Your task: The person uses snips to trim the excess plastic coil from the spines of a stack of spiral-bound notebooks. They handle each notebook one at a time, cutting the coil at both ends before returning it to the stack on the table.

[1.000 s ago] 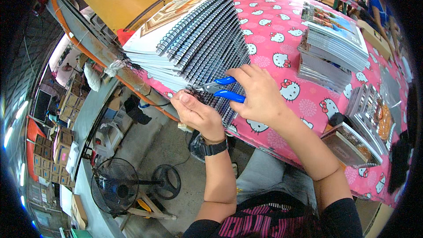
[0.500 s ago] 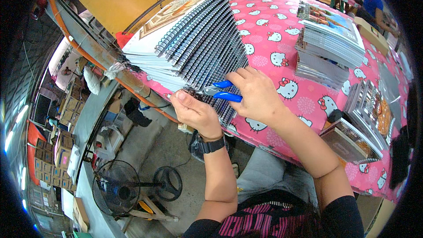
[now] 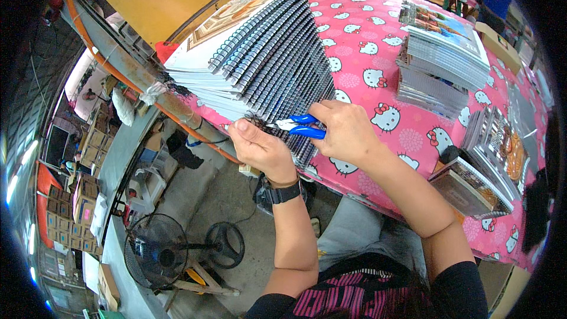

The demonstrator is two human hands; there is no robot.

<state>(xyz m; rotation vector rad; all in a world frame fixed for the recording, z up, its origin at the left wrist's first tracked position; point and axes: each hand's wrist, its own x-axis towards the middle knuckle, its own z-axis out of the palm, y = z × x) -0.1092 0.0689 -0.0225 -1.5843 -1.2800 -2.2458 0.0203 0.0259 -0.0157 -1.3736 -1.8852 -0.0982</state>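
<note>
A tall, fanned stack of spiral-bound books [image 3: 277, 53] stands at the table's left edge, dark coils facing right. At the stack's near end my left hand [image 3: 260, 147] is closed, thumb and fingers pinching the corner of a low book beside a dark tangle of coil ends [image 3: 257, 121]. Its fingertips are partly hidden. My right hand [image 3: 348, 130] grips blue-handled pliers [image 3: 306, 132], probably cutters. Their metal jaws point left at the coil ends just by my left thumb. Whether the jaws touch a wire I cannot tell.
A pink patterned cloth [image 3: 378, 165] covers the table. More books [image 3: 443, 53] are stacked at the right, with spiral-bound ones [image 3: 472, 183] nearer me. Below the left edge are a black fan [image 3: 156, 251] and an orange hose [image 3: 77, 20] along a beam.
My right hand and the pliers have shifted slightly down, and the blue handles are a little closer together. My left hand stays at the same corner.
</note>
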